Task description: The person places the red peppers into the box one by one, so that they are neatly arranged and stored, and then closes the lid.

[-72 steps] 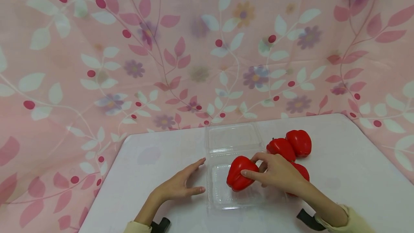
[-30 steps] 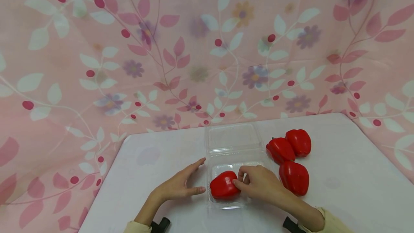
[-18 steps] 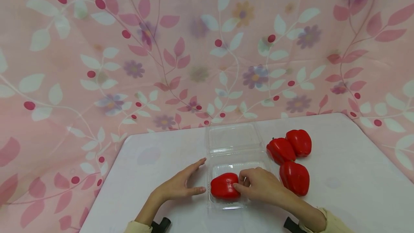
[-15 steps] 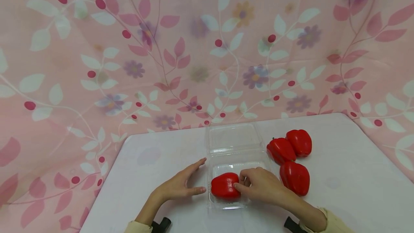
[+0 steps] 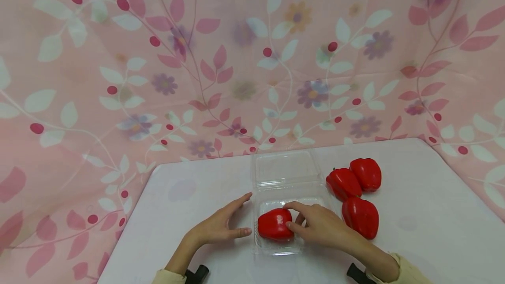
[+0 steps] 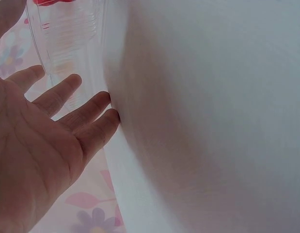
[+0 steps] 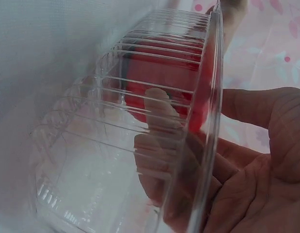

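A red bell pepper (image 5: 275, 224) lies on its side in the left part of a clear plastic clamshell box (image 5: 276, 251), whose lid (image 5: 287, 166) is folded back. My right hand (image 5: 321, 226) reaches into the box and holds the pepper's right end between thumb and fingers. In the right wrist view, the pepper (image 7: 162, 73) and some fingertips show through the ribbed clear wall. Beside the box's left edge, my left hand (image 5: 215, 226) rests with spread fingers and holds nothing. The left wrist view shows its fingers (image 6: 94, 109) near the table surface.
Three more red bell peppers sit together right of the box: one at the back (image 5: 366, 174), one in the middle (image 5: 343, 183) and one nearer (image 5: 360, 218), close to my right forearm. The white table (image 5: 426, 196) ends against a pink floral cloth (image 5: 236, 56).
My right hand has lowered the pepper into the box and moved it left. Since half a second ago, its index finger has stretched over the pepper's upper edge. My left hand stays put.
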Available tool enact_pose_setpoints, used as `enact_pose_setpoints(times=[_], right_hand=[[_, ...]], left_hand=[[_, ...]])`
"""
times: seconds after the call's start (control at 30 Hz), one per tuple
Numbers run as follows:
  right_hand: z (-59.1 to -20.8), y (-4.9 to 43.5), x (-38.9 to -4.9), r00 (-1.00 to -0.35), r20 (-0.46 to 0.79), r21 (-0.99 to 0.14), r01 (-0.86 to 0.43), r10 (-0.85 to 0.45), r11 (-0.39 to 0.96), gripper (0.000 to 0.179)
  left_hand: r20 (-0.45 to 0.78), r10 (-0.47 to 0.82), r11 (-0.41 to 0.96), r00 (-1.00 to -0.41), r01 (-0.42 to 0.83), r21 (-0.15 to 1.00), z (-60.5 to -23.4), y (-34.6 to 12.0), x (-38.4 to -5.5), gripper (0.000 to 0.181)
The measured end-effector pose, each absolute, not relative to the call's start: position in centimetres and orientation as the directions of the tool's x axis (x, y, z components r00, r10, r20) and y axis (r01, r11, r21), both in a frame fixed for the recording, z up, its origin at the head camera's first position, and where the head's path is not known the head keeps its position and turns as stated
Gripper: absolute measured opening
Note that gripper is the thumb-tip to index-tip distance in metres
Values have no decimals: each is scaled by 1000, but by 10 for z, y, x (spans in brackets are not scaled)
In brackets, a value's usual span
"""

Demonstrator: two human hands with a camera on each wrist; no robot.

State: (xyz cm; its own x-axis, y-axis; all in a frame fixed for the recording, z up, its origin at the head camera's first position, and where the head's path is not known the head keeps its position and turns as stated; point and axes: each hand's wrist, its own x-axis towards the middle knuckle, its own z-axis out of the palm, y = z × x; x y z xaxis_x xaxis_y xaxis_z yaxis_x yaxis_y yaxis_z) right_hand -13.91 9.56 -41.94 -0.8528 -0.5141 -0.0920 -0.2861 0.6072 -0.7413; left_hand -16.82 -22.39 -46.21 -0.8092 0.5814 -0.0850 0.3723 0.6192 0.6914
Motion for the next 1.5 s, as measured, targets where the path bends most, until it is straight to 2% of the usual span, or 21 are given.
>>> enact_pose_setpoints(times=[0.23, 0.53, 1.03, 1.2, 1.5], right_hand=[[-418, 97, -139, -836, -115, -775, -263, -537, 575, 53], [-417, 100, -137, -851, -116, -776, -245, -513, 582, 57], [-399, 127, -141, -907, -57, -744, -241, -418, 623, 49], [-391, 143, -142, -919, -3, -718, -272, -394, 640, 48], [-384, 172, -145, -938, 56, -670, -289, -342, 684, 54]], left_hand=[[-88, 578, 626, -811, 372, 686, -462, -223, -168, 92], [-74, 586, 617, -807, 384, 687, -462, -224, -168, 91], [-91, 577, 624, -812, 366, 691, -463, -224, -168, 93], [-87, 579, 619, -811, 368, 694, -463, -224, -169, 92], [-79, 580, 617, -810, 374, 692, -465, -224, -169, 90]])
